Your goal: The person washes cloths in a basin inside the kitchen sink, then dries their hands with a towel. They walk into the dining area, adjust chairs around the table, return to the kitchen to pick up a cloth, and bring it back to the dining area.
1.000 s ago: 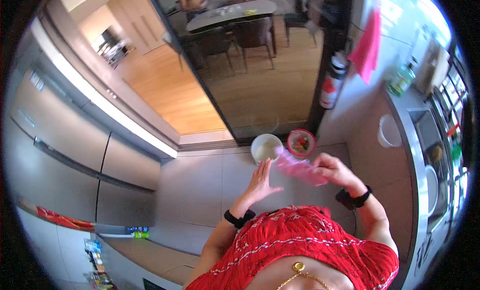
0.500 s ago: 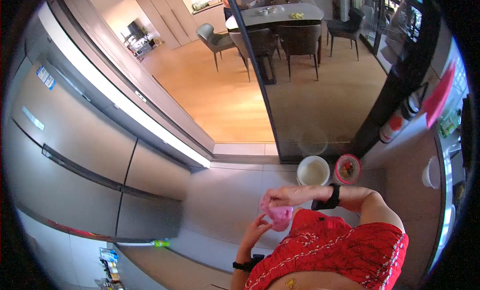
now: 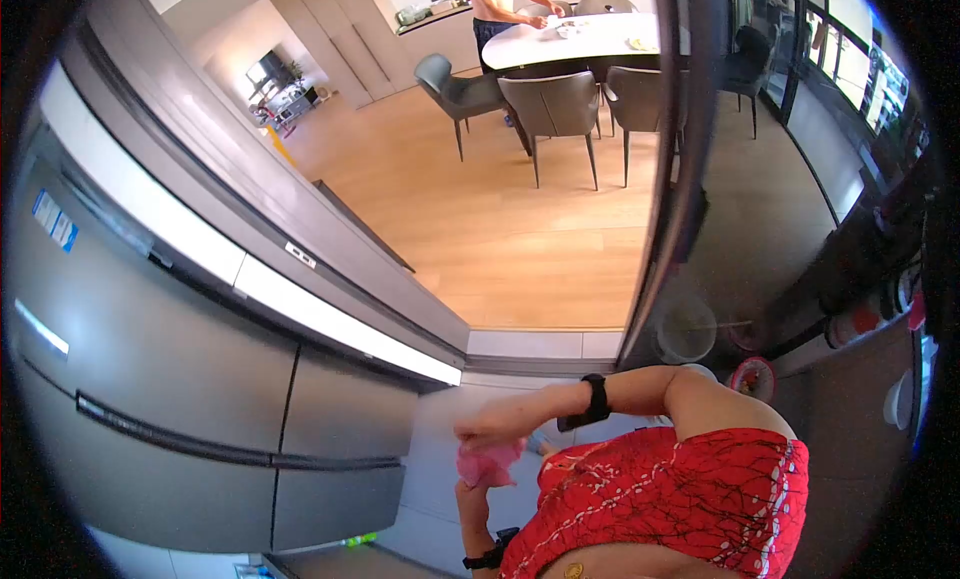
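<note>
My right hand, reaching across from the right with a black band at the wrist, is closed on a crumpled, soft pink cloth. The cloth hangs just below my fingers. My left hand comes up from below and meets the cloth's lower side; its fingers are hidden behind the pink fabric. Both hands are in front of my red patterned garment, above the pale tiled floor.
At left stands a grey refrigerator. A dark-framed glass door is at right, by a red-rimmed container. Beyond the doorway, another person is at a white table with grey chairs.
My view has swung right, showing more of the doorway and the person at the table. My hands and the pink cloth have shifted left in view; my left fingers, visible before, are now hidden.
</note>
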A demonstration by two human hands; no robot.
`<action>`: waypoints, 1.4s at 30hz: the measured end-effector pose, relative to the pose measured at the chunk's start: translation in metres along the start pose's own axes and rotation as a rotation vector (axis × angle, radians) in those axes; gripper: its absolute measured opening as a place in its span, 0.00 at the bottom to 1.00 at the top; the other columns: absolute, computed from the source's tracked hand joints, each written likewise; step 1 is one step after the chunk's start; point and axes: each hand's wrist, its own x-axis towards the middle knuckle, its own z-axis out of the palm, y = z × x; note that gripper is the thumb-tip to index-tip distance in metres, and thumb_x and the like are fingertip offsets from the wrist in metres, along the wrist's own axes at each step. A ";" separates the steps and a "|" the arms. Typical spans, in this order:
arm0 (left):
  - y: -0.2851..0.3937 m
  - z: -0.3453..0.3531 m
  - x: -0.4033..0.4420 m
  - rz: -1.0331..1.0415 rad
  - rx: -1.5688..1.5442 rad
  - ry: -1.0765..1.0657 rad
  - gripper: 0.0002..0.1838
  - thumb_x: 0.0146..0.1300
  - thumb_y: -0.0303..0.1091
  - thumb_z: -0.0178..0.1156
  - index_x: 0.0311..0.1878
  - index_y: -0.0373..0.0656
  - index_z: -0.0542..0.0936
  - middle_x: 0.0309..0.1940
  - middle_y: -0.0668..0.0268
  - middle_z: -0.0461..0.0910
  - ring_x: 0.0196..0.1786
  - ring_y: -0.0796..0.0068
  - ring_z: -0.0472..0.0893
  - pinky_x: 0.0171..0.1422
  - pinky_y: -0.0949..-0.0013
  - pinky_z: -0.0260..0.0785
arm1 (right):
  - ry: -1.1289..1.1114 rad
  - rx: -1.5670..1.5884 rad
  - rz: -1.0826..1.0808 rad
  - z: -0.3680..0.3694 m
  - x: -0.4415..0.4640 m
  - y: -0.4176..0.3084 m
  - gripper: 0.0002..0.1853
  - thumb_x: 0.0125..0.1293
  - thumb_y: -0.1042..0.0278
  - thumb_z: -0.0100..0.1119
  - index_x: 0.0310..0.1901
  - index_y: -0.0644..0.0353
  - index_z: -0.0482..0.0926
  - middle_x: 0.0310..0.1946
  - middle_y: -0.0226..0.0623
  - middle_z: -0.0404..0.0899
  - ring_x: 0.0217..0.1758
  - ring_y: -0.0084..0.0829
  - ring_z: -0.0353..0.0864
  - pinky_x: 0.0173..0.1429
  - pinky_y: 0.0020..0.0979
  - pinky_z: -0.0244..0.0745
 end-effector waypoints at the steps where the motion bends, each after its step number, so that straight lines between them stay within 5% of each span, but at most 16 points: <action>1: 0.012 -0.006 0.015 -0.058 -0.106 -0.011 0.09 0.58 0.31 0.60 0.39 0.34 0.78 0.30 0.64 0.78 0.31 0.69 0.78 0.33 0.69 0.70 | 0.070 -0.098 0.113 -0.014 0.004 0.014 0.13 0.66 0.59 0.45 0.38 0.62 0.64 0.26 0.52 0.72 0.29 0.53 0.73 0.31 0.44 0.68; 5: 0.007 -0.048 0.120 -0.166 -0.102 -0.052 0.10 0.61 0.32 0.57 0.41 0.34 0.76 0.29 0.66 0.78 0.26 0.74 0.77 0.31 0.71 0.70 | 0.123 -0.313 0.365 -0.049 0.029 0.133 0.13 0.65 0.58 0.47 0.39 0.60 0.66 0.25 0.50 0.75 0.32 0.52 0.76 0.35 0.46 0.70; 8: 0.034 -0.053 0.197 -0.189 -0.228 -0.203 0.12 0.62 0.33 0.55 0.44 0.36 0.75 0.34 0.65 0.78 0.30 0.74 0.77 0.31 0.71 0.71 | 0.134 -0.222 0.450 -0.105 0.044 0.141 0.12 0.65 0.59 0.46 0.40 0.59 0.70 0.27 0.49 0.76 0.32 0.49 0.77 0.37 0.43 0.71; 9: 0.052 -0.049 0.218 -0.197 -0.345 -0.251 0.12 0.63 0.34 0.55 0.45 0.36 0.74 0.36 0.64 0.78 0.32 0.74 0.77 0.32 0.71 0.71 | 0.074 -0.228 0.561 -0.139 0.053 0.123 0.13 0.66 0.58 0.45 0.42 0.57 0.73 0.31 0.44 0.78 0.33 0.41 0.79 0.38 0.40 0.71; 11: 0.081 -0.041 0.261 -0.213 -0.540 -0.413 0.17 0.65 0.36 0.52 0.52 0.36 0.70 0.47 0.60 0.75 0.45 0.68 0.77 0.43 0.66 0.73 | 0.360 0.072 0.280 -0.179 0.052 0.162 0.18 0.68 0.53 0.43 0.45 0.58 0.74 0.35 0.38 0.79 0.38 0.31 0.78 0.42 0.36 0.72; 14: 0.155 -0.002 0.319 -0.164 -0.820 -0.517 0.23 0.64 0.39 0.52 0.59 0.37 0.65 0.53 0.58 0.71 0.55 0.62 0.73 0.56 0.56 0.69 | 0.819 1.284 0.181 -0.221 0.048 0.210 0.19 0.68 0.55 0.46 0.49 0.62 0.73 0.41 0.32 0.78 0.46 0.25 0.74 0.51 0.31 0.71; 15: 0.155 0.006 0.349 -0.194 -0.902 -0.533 0.24 0.64 0.39 0.53 0.60 0.38 0.64 0.54 0.58 0.71 0.56 0.62 0.72 0.58 0.54 0.68 | 0.619 1.270 0.347 -0.212 0.028 0.260 0.21 0.68 0.54 0.46 0.53 0.63 0.71 0.49 0.33 0.76 0.51 0.23 0.72 0.58 0.29 0.68; 17: 0.155 0.023 0.399 -0.223 -0.951 -0.524 0.23 0.64 0.39 0.53 0.59 0.39 0.65 0.54 0.58 0.72 0.56 0.61 0.72 0.59 0.52 0.67 | 0.641 1.467 0.378 -0.187 0.028 0.289 0.21 0.68 0.57 0.47 0.56 0.62 0.69 0.53 0.34 0.73 0.53 0.24 0.73 0.59 0.29 0.69; 19: 0.158 0.054 0.439 -0.226 -0.912 -0.458 0.19 0.63 0.38 0.53 0.55 0.41 0.70 0.50 0.59 0.74 0.52 0.61 0.75 0.57 0.52 0.68 | 0.537 1.725 0.182 -0.199 0.018 0.308 0.21 0.68 0.57 0.47 0.56 0.62 0.69 0.55 0.35 0.72 0.53 0.25 0.74 0.59 0.30 0.69; 24: 0.176 0.134 0.538 -0.075 -0.570 -0.570 0.26 0.53 0.17 0.47 0.58 0.37 0.65 0.54 0.58 0.71 0.58 0.61 0.70 0.63 0.57 0.63 | 0.685 1.414 0.252 -0.304 -0.021 0.354 0.22 0.68 0.54 0.46 0.55 0.62 0.69 0.52 0.37 0.74 0.52 0.27 0.75 0.58 0.31 0.70; 30: 0.212 0.223 0.638 0.042 -0.031 -0.688 0.27 0.58 0.18 0.48 0.63 0.38 0.61 0.57 0.62 0.67 0.61 0.71 0.66 0.65 0.66 0.59 | 0.962 0.955 0.141 -0.427 -0.098 0.383 0.23 0.66 0.51 0.48 0.52 0.62 0.72 0.46 0.33 0.76 0.47 0.24 0.76 0.50 0.28 0.73; 32: 0.208 0.265 0.672 0.051 0.048 -0.756 0.24 0.60 0.21 0.51 0.61 0.37 0.63 0.52 0.65 0.72 0.53 0.76 0.72 0.59 0.72 0.63 | 1.175 0.768 0.335 -0.445 -0.143 0.394 0.21 0.65 0.52 0.49 0.49 0.61 0.74 0.40 0.30 0.77 0.39 0.22 0.76 0.41 0.25 0.71; 34: 0.185 0.297 0.728 -0.023 0.218 -0.824 0.22 0.60 0.22 0.52 0.59 0.37 0.65 0.45 0.67 0.75 0.46 0.77 0.75 0.54 0.72 0.67 | 1.134 0.476 0.603 -0.471 -0.184 0.391 0.15 0.66 0.60 0.49 0.46 0.60 0.75 0.39 0.30 0.78 0.41 0.24 0.76 0.44 0.27 0.72; 36: 0.185 0.326 0.750 -0.088 0.250 -0.870 0.21 0.61 0.23 0.53 0.58 0.37 0.66 0.39 0.68 0.77 0.40 0.78 0.77 0.48 0.73 0.70 | 1.255 0.526 0.676 -0.472 -0.208 0.398 0.12 0.65 0.62 0.49 0.44 0.60 0.76 0.37 0.30 0.78 0.39 0.24 0.77 0.43 0.28 0.72; 38: 0.214 0.379 0.754 -0.188 0.130 -0.881 0.21 0.60 0.24 0.54 0.57 0.36 0.65 0.33 0.69 0.78 0.34 0.79 0.77 0.42 0.74 0.72 | 1.526 0.937 0.538 -0.478 -0.236 0.421 0.14 0.65 0.59 0.50 0.44 0.60 0.77 0.34 0.30 0.78 0.35 0.22 0.76 0.36 0.26 0.71; 42: 0.230 0.469 0.803 -0.281 0.062 -0.854 0.24 0.59 0.22 0.55 0.60 0.36 0.63 0.36 0.63 0.77 0.38 0.76 0.78 0.43 0.71 0.73 | 1.667 1.165 0.504 -0.521 -0.294 0.443 0.12 0.64 0.64 0.50 0.42 0.63 0.77 0.34 0.32 0.79 0.37 0.25 0.78 0.39 0.30 0.76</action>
